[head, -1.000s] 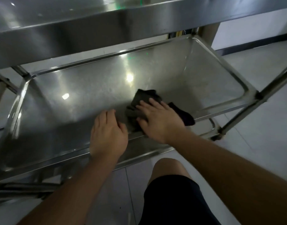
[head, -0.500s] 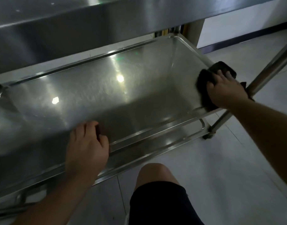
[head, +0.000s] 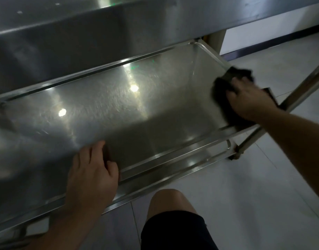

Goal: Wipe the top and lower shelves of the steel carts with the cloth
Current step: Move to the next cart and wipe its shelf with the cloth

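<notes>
Wiping was at the right end of the steel cart shelf [head: 173,160]. The right hand [head: 249,101], fingers spread, pressed the dark cloth [head: 220,95] over the right rim. The left hand [head: 92,175] lay open on the near rim, bracing. The next move likely calls for steady pressure along that rim toward the near right corner.

Dim overall, lit from overhead; two round lamp glares and a faint green glint sit on the steel shelf [head: 101,109]; a broad shadow darkens its near half; the right hand [head: 249,101] and dark cloth [head: 222,91] are smeared by motion blur; the floor [head: 245,186] is paler, evenly lit; straight rails bow toward the frame's edges.
</notes>
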### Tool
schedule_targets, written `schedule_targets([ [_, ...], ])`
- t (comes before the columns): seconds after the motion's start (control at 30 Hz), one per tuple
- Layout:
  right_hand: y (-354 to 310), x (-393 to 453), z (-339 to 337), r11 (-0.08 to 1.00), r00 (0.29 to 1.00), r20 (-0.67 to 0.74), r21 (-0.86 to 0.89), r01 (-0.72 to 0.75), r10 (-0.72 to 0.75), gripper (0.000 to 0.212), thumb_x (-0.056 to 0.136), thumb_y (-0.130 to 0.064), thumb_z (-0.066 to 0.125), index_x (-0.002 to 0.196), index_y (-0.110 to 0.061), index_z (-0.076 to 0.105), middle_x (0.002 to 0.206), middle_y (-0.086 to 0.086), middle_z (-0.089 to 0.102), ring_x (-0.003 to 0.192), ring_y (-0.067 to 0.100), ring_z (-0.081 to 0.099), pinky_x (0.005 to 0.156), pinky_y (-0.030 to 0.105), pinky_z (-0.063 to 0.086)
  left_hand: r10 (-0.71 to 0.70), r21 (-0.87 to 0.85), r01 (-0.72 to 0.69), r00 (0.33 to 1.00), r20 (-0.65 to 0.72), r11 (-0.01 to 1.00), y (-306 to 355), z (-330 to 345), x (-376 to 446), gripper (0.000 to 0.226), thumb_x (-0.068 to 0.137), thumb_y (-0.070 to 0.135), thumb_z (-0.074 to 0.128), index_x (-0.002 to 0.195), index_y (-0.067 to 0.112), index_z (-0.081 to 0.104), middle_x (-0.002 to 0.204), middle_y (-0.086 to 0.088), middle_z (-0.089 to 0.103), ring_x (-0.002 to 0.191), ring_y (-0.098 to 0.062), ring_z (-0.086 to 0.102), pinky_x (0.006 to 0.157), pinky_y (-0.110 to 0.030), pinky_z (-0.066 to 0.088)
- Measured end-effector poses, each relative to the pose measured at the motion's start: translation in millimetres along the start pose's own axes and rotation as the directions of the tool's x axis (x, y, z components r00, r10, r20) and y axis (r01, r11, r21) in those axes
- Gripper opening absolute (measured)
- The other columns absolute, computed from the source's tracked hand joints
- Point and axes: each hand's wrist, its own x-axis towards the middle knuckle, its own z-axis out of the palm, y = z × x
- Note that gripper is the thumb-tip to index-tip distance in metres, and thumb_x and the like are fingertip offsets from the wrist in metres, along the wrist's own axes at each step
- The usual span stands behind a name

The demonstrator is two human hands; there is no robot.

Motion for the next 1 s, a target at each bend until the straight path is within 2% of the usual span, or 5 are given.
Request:
schedule_targets([
  [0.2,-61,66,18,0.988,0.989,0.024,0.050,-0.146,0.145,0.065,0.101,-0.055,0.029,0.160,-0.028,0.033,0.169,0.008,0.030,0.156,0.034,0.024,0.126,0.055,0.019,-0.006,0.009,0.006,1.000,-0.011,1.000,1,2,1,0.050,0.089,0.030,0.042,0.135,0.014,0.054,0.122,-0.013,0.052,0.112,-0.035,0.047,0.094,-0.053,0.046],
  [0.33,-145,37,44,0.975,0.968,0.111,0.031,0.222,-0.224,0.057,0.104,-0.053,0.035,0.158,-0.032,0.039,0.166,0.004,0.035,0.154,0.029,0.029,0.122,0.045,0.025,0.011,0.022,-0.009,0.998,-0.059,1.000,-3,6,1,0.045,0.088,0.030,0.044,0.128,0.015,0.056,0.117,-0.011,0.052,0.108,-0.036,0.048,0.088,-0.052,0.048],
  [0.53,-140,-46,43,0.778,0.736,0.268,0.105,0.619,-0.621,0.063,0.103,-0.064,0.033,0.160,-0.039,0.034,0.169,-0.018,0.023,0.158,0.004,0.010,0.127,0.035,0.009,0.043,0.034,-0.039,0.993,-0.110,0.999,-7,10,0,0.042,0.087,0.029,0.044,0.126,0.016,0.055,0.115,-0.011,0.050,0.105,-0.034,0.046,0.082,-0.052,0.048],
  [0.73,-38,5,10,0.981,0.970,0.149,0.010,0.194,-0.193,0.056,0.108,-0.049,0.043,0.161,-0.031,0.035,0.169,-0.001,0.029,0.156,0.025,0.024,0.125,0.041,0.013,0.065,0.020,-0.063,0.987,-0.145,0.998,-11,13,-1,0.037,0.086,0.023,0.047,0.121,0.014,0.055,0.111,-0.010,0.048,0.101,-0.034,0.047,0.081,-0.052,0.049],
  [1.0,-83,86,20,0.992,0.991,0.067,0.040,-0.120,0.117,0.072,0.098,-0.062,0.038,0.157,-0.020,0.036,0.160,0.019,0.039,0.149,0.043,0.033,0.121,0.062,0.024,0.088,0.033,-0.083,0.983,-0.164,0.996,-14,18,-1,0.027,0.086,0.024,0.048,0.112,0.020,0.053,0.105,0.000,0.046,0.095,-0.025,0.046,0.079,-0.040,0.040],
])
